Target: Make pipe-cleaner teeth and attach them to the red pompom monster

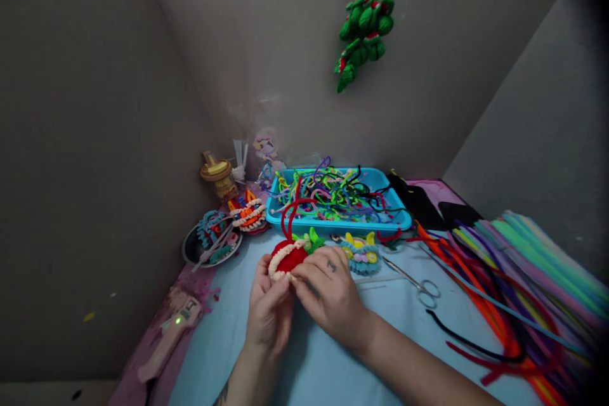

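Note:
Above the blue cloth, my left hand (270,311) grips a red pipe-cleaner figure (288,259) edged with a braided cream strip. Long red stems stick up from its top. The fingers of my right hand (328,288) pinch the lower right end of the cream strip. Just behind the red figure is a green leafy pipe-cleaner piece (313,240). A blue and yellow pipe-cleaner figure (361,254) lies beyond my right hand, with scissors (419,284) to its right.
A blue tray (333,227) of tangled pipe-cleaner scraps stands behind. On the left are a metal bowl (189,252), an orange figure (248,214) and a pink glue gun (166,337) with a green light. Bundles of pastel pipe cleaners (547,266) spread at right.

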Demonstrator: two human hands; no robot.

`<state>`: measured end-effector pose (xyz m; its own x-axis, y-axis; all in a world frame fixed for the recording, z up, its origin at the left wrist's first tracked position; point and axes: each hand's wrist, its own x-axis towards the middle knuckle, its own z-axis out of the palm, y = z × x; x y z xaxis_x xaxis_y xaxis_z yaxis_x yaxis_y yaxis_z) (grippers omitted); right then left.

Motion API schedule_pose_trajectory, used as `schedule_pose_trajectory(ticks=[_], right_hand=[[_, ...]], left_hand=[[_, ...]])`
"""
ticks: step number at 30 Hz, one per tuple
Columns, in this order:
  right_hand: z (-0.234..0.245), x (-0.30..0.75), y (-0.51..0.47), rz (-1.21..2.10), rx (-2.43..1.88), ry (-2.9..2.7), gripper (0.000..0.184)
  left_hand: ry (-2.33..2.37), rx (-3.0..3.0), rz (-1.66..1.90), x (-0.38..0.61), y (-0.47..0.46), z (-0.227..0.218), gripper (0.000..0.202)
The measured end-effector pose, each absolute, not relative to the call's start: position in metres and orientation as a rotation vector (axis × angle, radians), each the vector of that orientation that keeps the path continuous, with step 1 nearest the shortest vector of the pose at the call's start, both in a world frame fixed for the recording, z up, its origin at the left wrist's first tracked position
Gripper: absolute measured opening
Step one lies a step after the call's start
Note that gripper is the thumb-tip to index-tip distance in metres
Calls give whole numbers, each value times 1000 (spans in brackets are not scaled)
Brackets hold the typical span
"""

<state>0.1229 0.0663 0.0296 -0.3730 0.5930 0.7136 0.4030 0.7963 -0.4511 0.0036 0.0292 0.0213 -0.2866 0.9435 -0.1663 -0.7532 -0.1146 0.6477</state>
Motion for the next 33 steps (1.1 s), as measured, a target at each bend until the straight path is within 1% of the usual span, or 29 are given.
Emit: schedule_pose_trajectory(ticks=[7,12,18,26,31,33], right_hand=[[27,124,71,305,-758,-2021,11],[26,124,74,328,-756,-1955,4],[25,123,72,340,-825,-1914,5],[19,118,75,669,-785,-1771,7],[17,115,75,866,-858,-1621,4],[15,112,75,1010,-900,-1526,7]], left_hand=[[802,340,1718,5,31,21,54],[791,353,1741,3,32,17,54],[816,359,1743,6,31,18,52],[792,384,1758,1,36,21,38],[794,420,1767,-1,35,22,34],[787,462,1760,-2,35,22,33]])
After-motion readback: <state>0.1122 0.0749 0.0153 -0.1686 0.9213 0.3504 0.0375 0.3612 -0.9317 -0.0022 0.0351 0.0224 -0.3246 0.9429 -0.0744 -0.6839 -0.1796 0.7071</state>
